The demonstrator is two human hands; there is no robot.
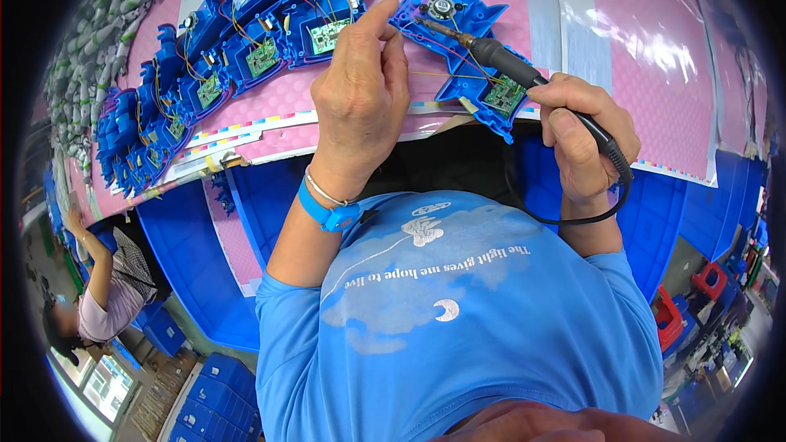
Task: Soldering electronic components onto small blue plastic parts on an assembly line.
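My right hand (585,131) is closed around the dark handle of a soldering iron (512,63). The iron's tip points up and left, over a blue plastic shell (483,24) near its round speaker (440,7). Thin red and yellow wires run across the shell to a green circuit board (503,95) in its near part. At the shell's left edge is my left hand (360,86), its fingers bent and drawn together. What they pinch, if anything, is hidden.
Several similar blue shells with boards (262,57) form a curved row on the pink-covered table (639,74). Grey-and-white parts (98,57) are heaped at the far left. The iron's black cable (573,220) loops below my right hand. Another person (102,295) is at left, near blue bins (217,397).
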